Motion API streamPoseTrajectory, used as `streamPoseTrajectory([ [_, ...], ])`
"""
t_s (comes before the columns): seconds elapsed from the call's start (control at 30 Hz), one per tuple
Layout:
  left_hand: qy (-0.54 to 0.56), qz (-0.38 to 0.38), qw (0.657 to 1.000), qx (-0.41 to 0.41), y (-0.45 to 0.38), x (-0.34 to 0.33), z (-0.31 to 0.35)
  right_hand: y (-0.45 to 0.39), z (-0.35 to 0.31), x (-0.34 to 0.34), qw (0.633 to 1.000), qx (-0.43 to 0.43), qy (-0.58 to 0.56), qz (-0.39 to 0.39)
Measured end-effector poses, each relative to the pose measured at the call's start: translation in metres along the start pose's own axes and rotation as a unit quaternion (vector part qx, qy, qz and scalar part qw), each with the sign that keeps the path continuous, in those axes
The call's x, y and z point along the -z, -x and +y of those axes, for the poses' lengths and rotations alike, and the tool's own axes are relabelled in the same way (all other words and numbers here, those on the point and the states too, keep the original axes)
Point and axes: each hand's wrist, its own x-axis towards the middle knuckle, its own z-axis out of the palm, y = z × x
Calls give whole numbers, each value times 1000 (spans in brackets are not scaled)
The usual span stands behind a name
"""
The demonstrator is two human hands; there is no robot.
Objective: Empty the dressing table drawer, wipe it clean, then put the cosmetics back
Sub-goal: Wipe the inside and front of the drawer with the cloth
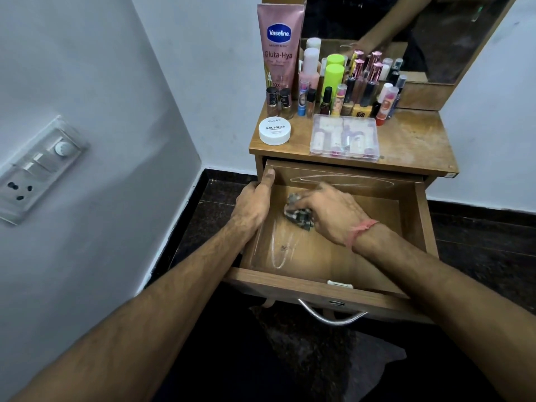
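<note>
**Cloth on the drawer floor, cosmetics up on the dressing table**

The drawer (412, 227) stands pulled out, with only a crumpled dark patterned cloth (298, 214) inside, lying on its floor near the back left corner. The right hand (330, 213) bears down on the cloth, fingers curled over and gripping it. The left hand (255, 203) clasps the drawer's left side wall near the back, thumb inside along the wall and fingers wrapped over the outer face. Pale streaks mark the drawer floor toward the front left.

The cosmetics sit on the dressing table (412, 140): a tall pink Vaseline tube (279, 44) at the back left corner, a row of small bottles (348, 85) along the mirror (420, 33), a white nail polish remover tub (274, 130) at the front left edge, and a clear plastic case (344, 138) beside it at the front edge.
</note>
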Motion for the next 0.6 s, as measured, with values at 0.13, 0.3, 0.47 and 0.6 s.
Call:
streamPoseTrajectory([
  [0.13,-5,-1,1000,4,-1,1,1,-9,-16,-1,999,-10,-34,1],
  [0.3,-15,4,1000,4,2,-1,0,15,-16,9,988,101,-67,-98],
  [0.47,-6,9,1000,5,0,1,2,1,-23,3,999,34,-32,-19],
  [0.6,-14,4,1000,1,2,-1,3,17,-36,-1,989,120,-31,-84],
])
